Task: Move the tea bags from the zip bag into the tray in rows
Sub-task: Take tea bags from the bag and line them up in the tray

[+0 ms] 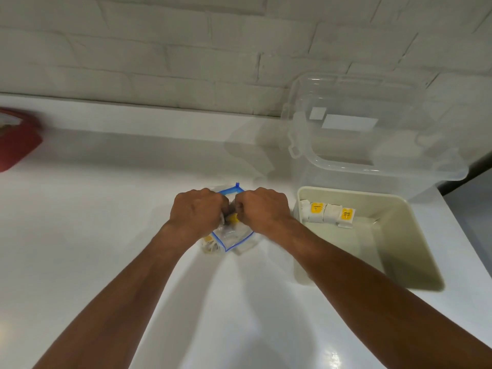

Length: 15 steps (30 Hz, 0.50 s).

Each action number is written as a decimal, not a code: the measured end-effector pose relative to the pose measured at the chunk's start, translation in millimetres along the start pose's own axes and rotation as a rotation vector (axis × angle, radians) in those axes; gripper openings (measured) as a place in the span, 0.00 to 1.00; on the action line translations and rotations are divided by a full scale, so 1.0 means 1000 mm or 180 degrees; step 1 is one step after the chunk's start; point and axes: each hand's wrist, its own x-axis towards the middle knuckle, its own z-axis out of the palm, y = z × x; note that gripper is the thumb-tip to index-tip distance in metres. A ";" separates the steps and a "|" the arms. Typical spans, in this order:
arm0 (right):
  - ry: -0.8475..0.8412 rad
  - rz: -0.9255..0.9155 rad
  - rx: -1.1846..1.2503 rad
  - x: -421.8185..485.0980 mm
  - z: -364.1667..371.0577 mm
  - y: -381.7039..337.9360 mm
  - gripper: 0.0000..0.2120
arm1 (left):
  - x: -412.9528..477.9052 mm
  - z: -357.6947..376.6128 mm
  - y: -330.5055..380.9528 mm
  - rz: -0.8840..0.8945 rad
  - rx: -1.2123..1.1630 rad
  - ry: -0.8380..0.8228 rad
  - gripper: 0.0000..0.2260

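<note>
Zip bag (234,239): lies on the white worktop (106,222) between the two wrists. Its blue-edged mouth faces away from the person, and more tea bags show through the plastic at its near end.
Left hand (195,211): fingers (222,207) clenched, grasping the left side of the bag's mouth.
Right hand (262,209): fingers clenched on the right side of the mouth, apparently on the rim; the thumb is hidden.
Yellow-tagged tea bag (233,218): shows in the gap between the hands, just beside the right one. The right hand is therefore nearer to both it and the tray.
Tray (420,243): just right of the right hand, long axis running away from the person. Its left wall stands in the way, so the carry likely needs a lift over it.
Row of tea bags (327,213): side by side along the tray's far wall, starting at the far-left corner. Room remains at its right end and nearer.
Clear box (372,145): behind the tray.
Red container (16,145): far left, well apart.
</note>
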 end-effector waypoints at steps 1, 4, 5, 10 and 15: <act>0.0073 0.0014 0.0038 0.000 -0.001 0.001 0.08 | 0.000 -0.001 -0.001 -0.0019 -0.0014 0.0037 0.09; 0.0106 0.0136 0.0387 -0.001 -0.005 0.000 0.08 | 0.000 -0.004 -0.005 -0.0096 -0.0152 0.0186 0.06; 0.0082 0.0242 0.0590 0.000 -0.006 0.001 0.06 | 0.000 -0.004 -0.007 -0.0104 -0.0233 0.0225 0.05; 0.0118 0.0360 0.1131 0.003 -0.012 0.013 0.03 | 0.000 -0.012 -0.013 0.0028 -0.0628 0.0309 0.05; -0.0223 0.0530 0.1936 0.004 -0.019 0.024 0.02 | 0.003 -0.022 -0.014 0.0004 -0.0817 0.0275 0.05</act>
